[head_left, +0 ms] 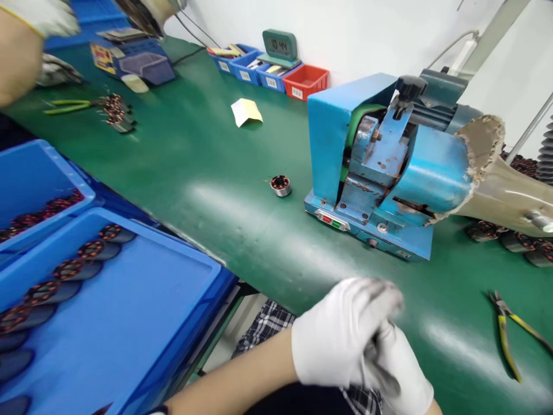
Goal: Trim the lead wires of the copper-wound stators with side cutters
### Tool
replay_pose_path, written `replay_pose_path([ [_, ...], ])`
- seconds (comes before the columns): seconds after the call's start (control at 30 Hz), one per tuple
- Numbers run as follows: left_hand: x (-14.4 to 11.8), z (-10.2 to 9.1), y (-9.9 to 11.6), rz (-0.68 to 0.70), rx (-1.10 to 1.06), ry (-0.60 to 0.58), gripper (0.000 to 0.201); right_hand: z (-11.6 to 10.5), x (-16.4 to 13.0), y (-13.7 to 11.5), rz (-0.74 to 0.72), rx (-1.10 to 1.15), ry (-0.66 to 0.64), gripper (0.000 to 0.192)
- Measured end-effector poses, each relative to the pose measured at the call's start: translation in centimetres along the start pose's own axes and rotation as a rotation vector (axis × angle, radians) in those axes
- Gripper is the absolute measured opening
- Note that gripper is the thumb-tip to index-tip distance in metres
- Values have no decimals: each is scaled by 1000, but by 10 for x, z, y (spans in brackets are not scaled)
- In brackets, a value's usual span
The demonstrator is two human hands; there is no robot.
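**Two gloved hands meet at the near edge of the green table**

The left hand (pixel 341 334) wears a white glove and lies over the right hand (pixel 397 369), which is gloved too. The two hands are pressed together just at the near edge of the green table (pixel 207 167). The fingers of both are curled in, but the picture is blurred there, so I cannot tell if they hold something between them.

The nearest loose thing on the table is a small round motor part (pixel 280 185) with copper coils. It stands alone, further away than the hands, and just left of the blue machine (pixel 380 173). This machine is worn, with rust spots, and a torn brown hose (pixel 496 173) goes out of it to the right.

On the right, near the hands, yellow pliers (pixel 507 334) lie flat on the table. Behind the hose more round coil parts (pixel 514 236) lie in a group.

On the left stand blue trays (pixel 142 311), and a row of the same coil parts lies in the nearer one. Far on the table there are small blue and red bins (pixel 306 80), a green clock (pixel 280 46), and a folded paper (pixel 246 111). In the far left corner, the gloved hand of another person (pixel 41 17) is seen.
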State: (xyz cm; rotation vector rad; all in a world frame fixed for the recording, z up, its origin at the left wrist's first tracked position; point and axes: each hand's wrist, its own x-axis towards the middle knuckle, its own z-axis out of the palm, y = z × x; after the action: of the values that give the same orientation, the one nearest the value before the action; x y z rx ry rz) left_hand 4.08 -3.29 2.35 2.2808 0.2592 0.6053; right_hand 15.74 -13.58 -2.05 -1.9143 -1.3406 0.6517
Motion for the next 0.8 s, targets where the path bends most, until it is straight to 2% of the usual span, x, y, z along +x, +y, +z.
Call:
replay_pose_path([
  [0.07,1,3,-11,-92,49,-96,74,-2,2,4,-23,-1,-124,39],
  [0.13,-2,3,-22,-146,53,-198,68,-1,1,8,-46,-72,-156,36],
  [0.23,-8,2,-29,-167,31,-236,56,3,-4,10,-52,-210,17,26],
  [0.3,-10,3,-29,-160,34,-216,47,4,-6,8,9,-189,71,25],
  [0.43,-10,6,-28,-164,123,-248,24,-2,0,2,265,128,-48,27],
  [0.6,-4,9,-26,-138,302,-380,13,-18,10,1,575,636,-144,35],
  [0.63,-4,9,-25,-137,321,-391,10,-22,10,3,626,724,-120,35],
  [0.7,-4,11,-25,-141,327,-382,9,-29,9,8,665,864,24,32],
  [0.77,-5,14,-25,-145,313,-349,10,-32,6,12,618,900,183,27],
  [0.8,-6,15,-25,-148,307,-329,11,-31,3,13,579,862,214,25],
])
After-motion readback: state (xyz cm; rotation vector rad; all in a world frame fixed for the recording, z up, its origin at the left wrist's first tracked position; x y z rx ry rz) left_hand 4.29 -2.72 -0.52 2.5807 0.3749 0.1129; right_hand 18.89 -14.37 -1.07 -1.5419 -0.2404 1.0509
